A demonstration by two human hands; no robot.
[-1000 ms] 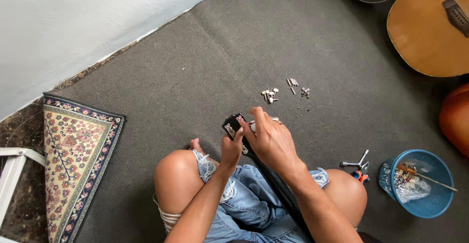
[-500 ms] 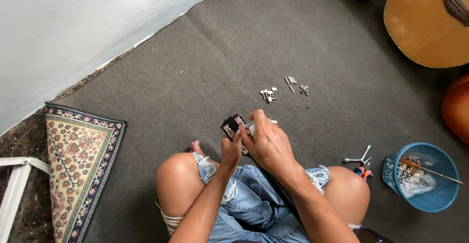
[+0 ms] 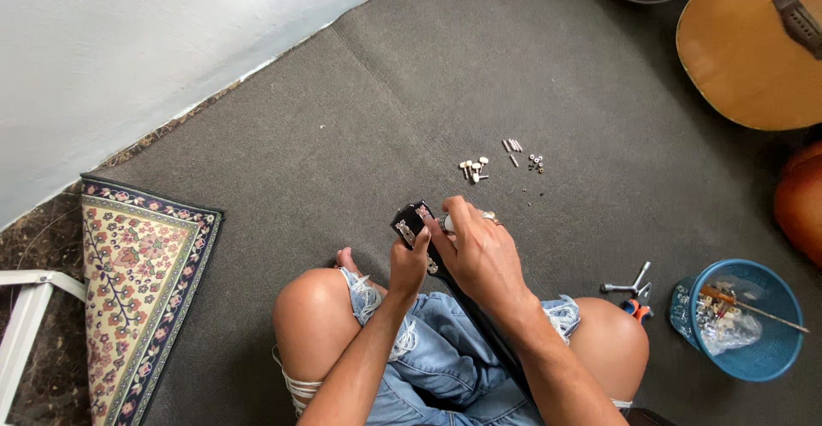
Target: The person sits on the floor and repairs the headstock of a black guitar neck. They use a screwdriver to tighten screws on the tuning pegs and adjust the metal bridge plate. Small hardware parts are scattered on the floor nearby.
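I sit cross-legged on a grey carpet with a black guitar headstock [image 3: 410,222] raised over my knees. My left hand [image 3: 408,265] grips the headstock from below, thumb along its side. My right hand [image 3: 479,250] is closed over the headstock's right edge, fingers on a small silver-and-white tuning peg [image 3: 447,221]. On the carpet just beyond lie a cluster of white-knobbed tuning pegs [image 3: 473,168], some short metal pins [image 3: 512,148] and tiny dark washers [image 3: 536,163].
A blue bowl [image 3: 775,362] with metal parts and a thin rod stands at my right knee, beside a metal wrench [image 3: 629,284] and orange-handled pliers [image 3: 634,309]. Acoustic guitars [image 3: 749,49] lie at the upper right. A patterned rug [image 3: 137,280] lies left, by a white wall.
The view has shifted slightly. My hands stay on the headstock, the right hand's fingers moving a little at the peg.
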